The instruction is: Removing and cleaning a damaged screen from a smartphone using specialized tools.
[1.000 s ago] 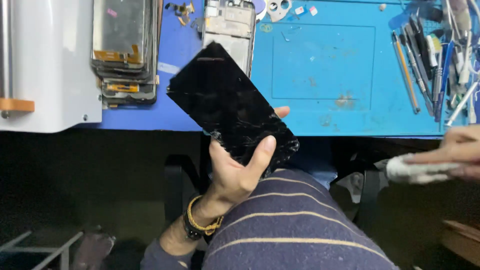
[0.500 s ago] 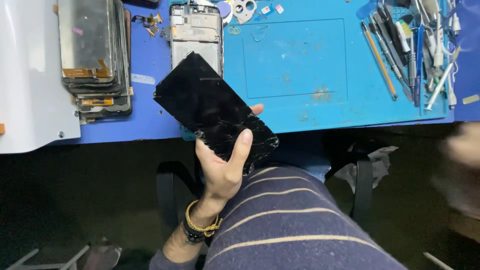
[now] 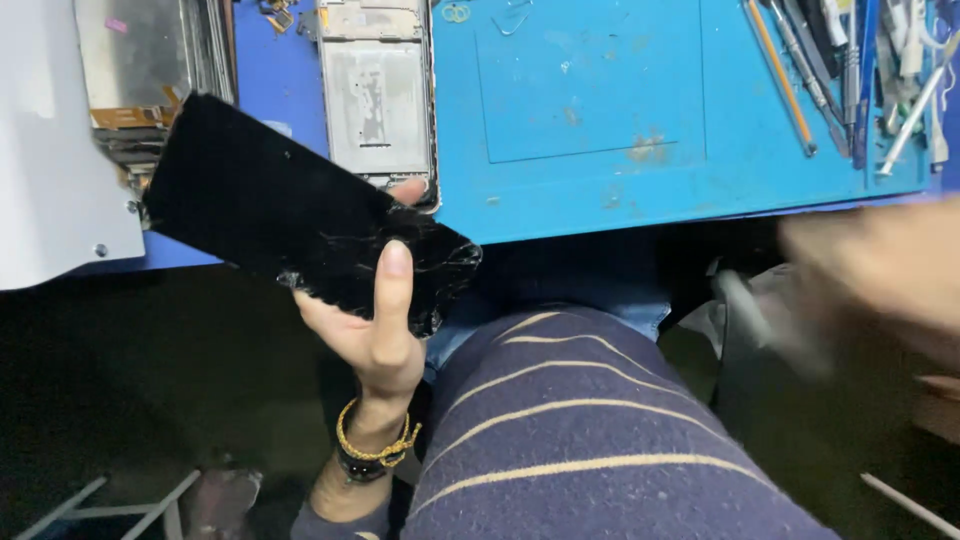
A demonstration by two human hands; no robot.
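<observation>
A: Surface?

B: One blue work mat (image 3: 600,120), stained and scuffed, with a raised square outline at its centre. It covers a bench edge; below the edge everything is dark. A white slab (image 3: 40,150) lies at the far left of the bench.

A: Items on the mat?

B: One phone frame (image 3: 378,95), silver-grey, back open, lying flat and upright in view just left of the mat's square. One stack of screen panels (image 3: 135,80), grey with orange strips, at upper left, partly on the white slab. One row of hand tools (image 3: 850,70), pens and tweezers, at upper right. No label can be made out on any of these.

A: Item in hand?

B: One black phone screen (image 3: 290,215), cracked at its lower right end, tilted with its long side running from upper left to lower right, held above the bench edge and overlapping the stack's corner in view.

A: Grip?

B: Left hand (image 3: 375,330) closed around the screen's cracked end, thumb across the front, a fingertip showing at the far edge. Beaded bracelets at the wrist.

A: Other hand?

B: Right hand (image 3: 880,265), blurred, at the right edge below the mat; whether it holds anything, I cannot tell.

A: Foreground?

B: One dark striped sleeve (image 3: 590,440).
</observation>
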